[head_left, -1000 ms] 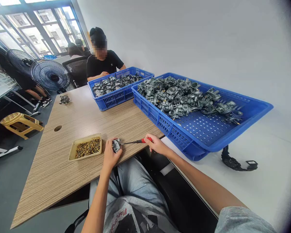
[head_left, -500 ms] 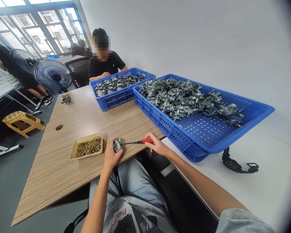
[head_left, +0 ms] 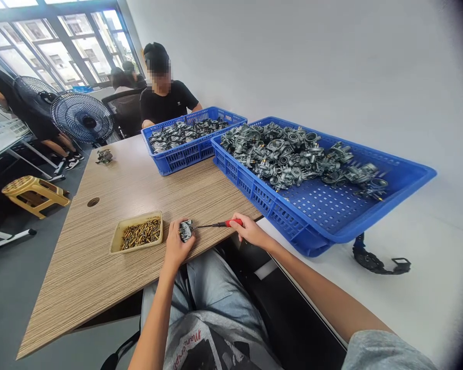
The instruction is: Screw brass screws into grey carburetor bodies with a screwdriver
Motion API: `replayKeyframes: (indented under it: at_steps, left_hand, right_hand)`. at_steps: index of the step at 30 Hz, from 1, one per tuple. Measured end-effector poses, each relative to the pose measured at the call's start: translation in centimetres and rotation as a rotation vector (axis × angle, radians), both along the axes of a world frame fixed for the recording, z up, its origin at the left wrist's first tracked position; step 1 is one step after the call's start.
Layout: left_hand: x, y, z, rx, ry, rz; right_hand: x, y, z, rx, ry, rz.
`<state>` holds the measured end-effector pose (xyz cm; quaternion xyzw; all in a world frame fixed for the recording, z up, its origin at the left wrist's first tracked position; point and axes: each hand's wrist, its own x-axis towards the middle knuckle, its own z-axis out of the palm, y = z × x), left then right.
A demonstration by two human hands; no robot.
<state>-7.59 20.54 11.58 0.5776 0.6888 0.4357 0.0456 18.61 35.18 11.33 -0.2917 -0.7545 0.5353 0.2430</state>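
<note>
My left hand [head_left: 178,245] is closed around a small grey metal carburetor [head_left: 185,231] at the table's near edge. In my right hand [head_left: 250,230] is a screwdriver [head_left: 233,222] with a red handle, gripped at its end. Its dark shaft points left, and the tip meets the right side of the carburetor; the exact contact spot is too small to make out. Left of my left hand stands a cream plastic tub [head_left: 116,241] holding many small brass parts [head_left: 142,234].
A large blue crate [head_left: 324,234] of carburetors rests to the right. Behind it is a second blue crate [head_left: 177,163] with similar parts, and a person [head_left: 170,105] sits there. One loose carburetor [head_left: 104,156] lies at the far left. A watch [head_left: 370,261] is at right.
My right hand has turned slightly about the screwdriver handle, its fingers shifting. The left hand and carburetor stay in place. The seated person's hand has dropped behind the crate.
</note>
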Motion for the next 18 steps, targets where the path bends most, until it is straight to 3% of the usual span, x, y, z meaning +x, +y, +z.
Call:
replayKeyframes:
  at_steps: [18]
  left_hand:
    - [-0.05, 0.00, -0.10, -0.012, 0.003, 0.007]
  right_hand:
    - [0.22, -0.30, 0.68, -0.035, 0.017, 0.035]
